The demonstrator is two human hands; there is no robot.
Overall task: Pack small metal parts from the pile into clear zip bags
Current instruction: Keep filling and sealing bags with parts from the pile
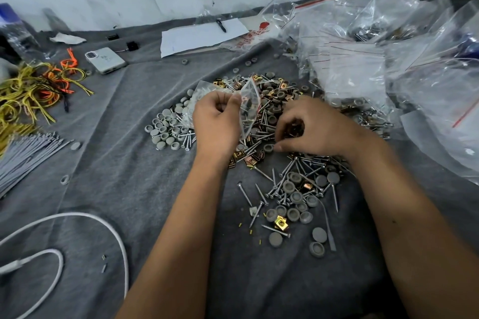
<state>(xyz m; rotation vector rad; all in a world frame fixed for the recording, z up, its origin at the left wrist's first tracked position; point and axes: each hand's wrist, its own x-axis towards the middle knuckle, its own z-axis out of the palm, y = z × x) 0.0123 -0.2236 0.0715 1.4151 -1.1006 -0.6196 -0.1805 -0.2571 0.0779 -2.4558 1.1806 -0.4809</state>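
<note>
Left hand (216, 122) pinching clear zip bag (250, 109); right hand (311, 129) curled into pile (280, 116); no legible writing.

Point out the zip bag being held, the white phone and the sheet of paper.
zip bag (250, 103), head view, clear front panel.
white phone (106, 60), head view, back face.
sheet of paper (197, 36), head view, middle.

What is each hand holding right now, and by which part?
The left hand pinches a clear zip bag by its upper edge. The right hand curls into the pile, gripping small metal parts; exactly which cannot be told.
</note>
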